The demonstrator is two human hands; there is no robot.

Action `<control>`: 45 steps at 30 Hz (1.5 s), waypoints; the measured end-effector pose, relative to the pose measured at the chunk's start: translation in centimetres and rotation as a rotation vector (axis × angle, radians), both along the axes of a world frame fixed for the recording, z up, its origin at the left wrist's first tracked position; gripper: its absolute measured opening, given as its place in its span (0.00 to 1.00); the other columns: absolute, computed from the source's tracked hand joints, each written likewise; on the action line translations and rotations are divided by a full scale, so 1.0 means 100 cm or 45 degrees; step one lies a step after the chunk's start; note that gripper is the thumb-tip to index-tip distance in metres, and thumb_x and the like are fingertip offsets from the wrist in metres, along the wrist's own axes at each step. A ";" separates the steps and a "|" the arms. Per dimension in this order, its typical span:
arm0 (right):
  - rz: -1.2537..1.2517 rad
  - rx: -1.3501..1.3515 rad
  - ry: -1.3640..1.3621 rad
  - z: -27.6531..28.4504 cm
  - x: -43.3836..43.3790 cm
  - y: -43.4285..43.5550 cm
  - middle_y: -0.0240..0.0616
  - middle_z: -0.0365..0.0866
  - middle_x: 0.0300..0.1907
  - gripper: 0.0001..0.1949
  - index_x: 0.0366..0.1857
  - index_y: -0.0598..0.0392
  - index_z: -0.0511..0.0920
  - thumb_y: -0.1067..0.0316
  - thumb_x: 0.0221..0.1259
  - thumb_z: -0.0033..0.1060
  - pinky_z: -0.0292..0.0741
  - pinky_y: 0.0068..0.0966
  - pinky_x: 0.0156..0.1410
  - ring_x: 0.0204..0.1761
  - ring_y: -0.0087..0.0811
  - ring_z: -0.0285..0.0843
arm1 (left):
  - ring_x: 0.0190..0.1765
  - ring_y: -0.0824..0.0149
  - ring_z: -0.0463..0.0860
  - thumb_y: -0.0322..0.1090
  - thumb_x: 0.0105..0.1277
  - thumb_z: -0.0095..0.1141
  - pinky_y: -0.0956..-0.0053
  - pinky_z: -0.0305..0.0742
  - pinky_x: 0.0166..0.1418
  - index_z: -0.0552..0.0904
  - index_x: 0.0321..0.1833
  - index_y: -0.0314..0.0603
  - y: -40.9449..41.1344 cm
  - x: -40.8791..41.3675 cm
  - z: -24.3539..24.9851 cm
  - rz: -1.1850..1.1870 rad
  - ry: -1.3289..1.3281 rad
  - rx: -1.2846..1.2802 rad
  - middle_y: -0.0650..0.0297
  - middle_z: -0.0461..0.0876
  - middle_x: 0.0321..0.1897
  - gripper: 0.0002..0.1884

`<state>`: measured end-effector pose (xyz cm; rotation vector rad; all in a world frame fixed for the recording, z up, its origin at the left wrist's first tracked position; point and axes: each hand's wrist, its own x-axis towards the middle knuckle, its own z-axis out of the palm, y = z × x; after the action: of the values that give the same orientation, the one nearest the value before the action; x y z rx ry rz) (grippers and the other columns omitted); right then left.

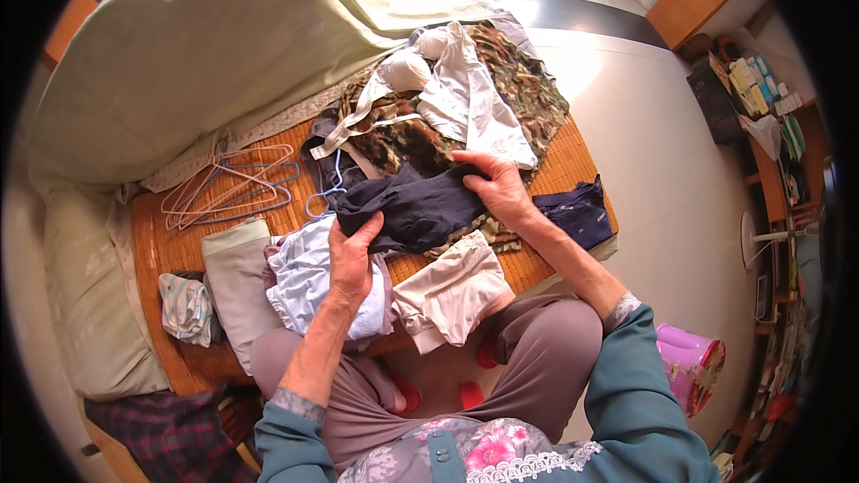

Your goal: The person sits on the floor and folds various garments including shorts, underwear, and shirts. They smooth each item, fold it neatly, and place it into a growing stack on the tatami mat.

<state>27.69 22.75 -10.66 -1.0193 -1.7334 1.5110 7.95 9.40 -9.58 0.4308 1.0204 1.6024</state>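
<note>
A dark navy cloth garment (pixel 419 208) is stretched between my two hands over the bamboo mat (pixel 161 241). My left hand (pixel 352 258) grips its near left end, and my right hand (pixel 496 188) pinches its right end. Beyond it lie a white bra (pixel 402 70), a white garment (pixel 470 97) and camouflage clothing (pixel 520 74). Beige underwear (pixel 456 288) rests at the mat's near edge, beside a pale blue garment (pixel 305 275). A folded navy garment (pixel 577 215) is on the right.
Several hangers (pixel 231 184) lie at the left, above a folded grey cloth (pixel 238 282) and a striped bundle (pixel 184 308). A green cover (pixel 201 47) drapes the sofa-like shape behind. On the floor at right stands a purple bin (pixel 684 362), near cluttered shelves (pixel 772 194).
</note>
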 end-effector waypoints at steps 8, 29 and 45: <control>0.289 -0.517 0.619 0.015 -0.036 -0.034 0.34 0.76 0.53 0.30 0.68 0.52 0.61 0.80 0.59 0.52 0.70 0.20 0.59 0.51 0.20 0.73 | 0.59 0.60 0.76 0.29 0.65 0.53 0.62 0.67 0.66 0.66 0.65 0.37 -0.008 0.015 0.004 -0.396 -0.394 0.144 0.58 0.74 0.58 0.24; 0.325 -0.583 0.639 0.017 -0.040 -0.039 0.34 0.79 0.43 0.30 0.67 0.54 0.60 0.71 0.61 0.59 0.75 0.18 0.51 0.44 0.19 0.76 | 0.50 0.66 0.81 0.25 0.57 0.57 0.70 0.76 0.57 0.72 0.60 0.36 0.003 0.010 0.011 -0.520 -0.559 -0.091 0.62 0.80 0.50 0.24; 0.455 -0.610 0.423 0.005 -0.039 -0.030 0.21 0.75 0.33 0.09 0.39 0.55 0.75 0.60 0.69 0.52 0.71 0.12 0.38 0.34 0.11 0.70 | 0.50 0.62 0.81 0.27 0.55 0.55 0.67 0.76 0.58 0.73 0.58 0.34 0.001 0.003 0.020 -0.293 -0.608 0.119 0.57 0.80 0.49 0.24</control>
<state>23.78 19.71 -10.13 -0.6344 -1.3955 2.2544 8.29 9.50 -7.55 0.2019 0.5164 1.4520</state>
